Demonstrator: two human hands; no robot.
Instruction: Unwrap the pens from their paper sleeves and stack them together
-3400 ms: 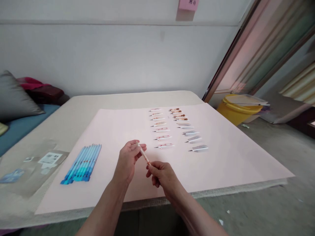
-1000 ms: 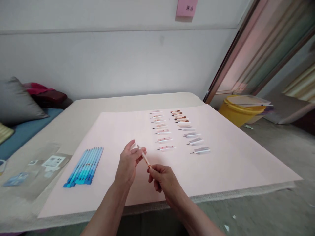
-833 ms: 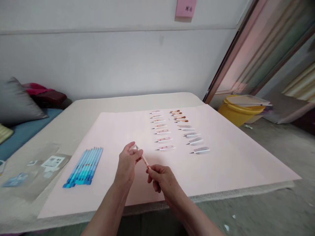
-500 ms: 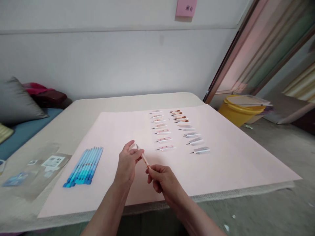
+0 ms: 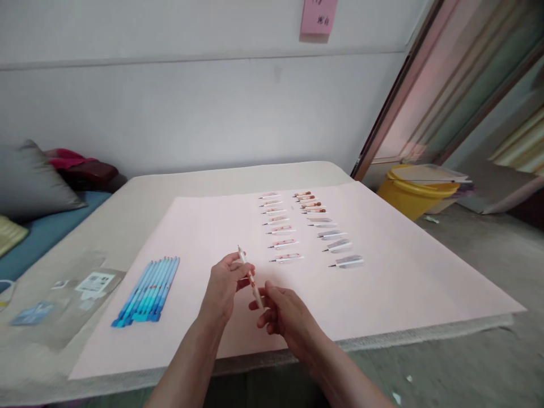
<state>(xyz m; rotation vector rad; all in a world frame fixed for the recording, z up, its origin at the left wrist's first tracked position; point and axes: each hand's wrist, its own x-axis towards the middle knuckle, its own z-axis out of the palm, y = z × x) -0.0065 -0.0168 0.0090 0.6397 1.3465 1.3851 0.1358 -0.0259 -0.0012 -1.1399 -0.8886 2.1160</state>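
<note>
A slim white pen (image 5: 256,292) with orange-red markings slants between my hands, its pointed tip up and to the left. My left hand (image 5: 221,286) pinches it around the middle between thumb and fingers. Close to its lower end is my right hand (image 5: 287,311), with fingers apart; whether a fingertip touches the barrel is hard to see. Beyond them, a column of white pens with reddish patterns (image 5: 287,257) lies on the pink sheet (image 5: 204,226). Right of it runs a second column, with grey-patterned pens (image 5: 347,261) nearer and brown-topped pens (image 5: 313,204) farther off.
Several blue pens (image 5: 148,289) lie side by side at the left of the sheet. Clear plastic packaging (image 5: 80,300) rests on the cream surface beside them. A grey cushion (image 5: 36,178) is at far left, a yellow bucket (image 5: 399,192) on the floor at right.
My right hand has loosened from the pen's lower end, and its fingers have spread. The pen's lower part now shows, and it stands steeper in my left hand.
</note>
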